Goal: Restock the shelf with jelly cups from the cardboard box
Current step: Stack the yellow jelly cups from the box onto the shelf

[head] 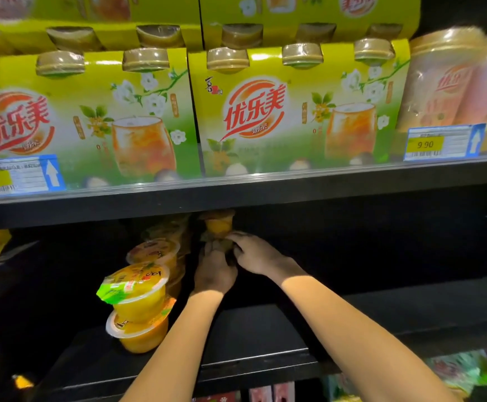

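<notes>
A dark shelf [265, 338] runs the width of the view, under an upper shelf [236, 195] loaded with yellow-green drink packs [300, 111] and pink cups [451, 82], with price tags [442, 142] on its edge; both bare forearms reach deep into the lower shelf; at the left front stand two stacked jelly cups [136, 309], the top one tilted, with more jelly cups in a row [158, 250] behind them; far back in the shadow the left hand [214, 269] and right hand [254, 252] meet at the base of a back stack of cups [217, 226], fingers curled against it; whether they truly pinch it I cannot tell.
</notes>
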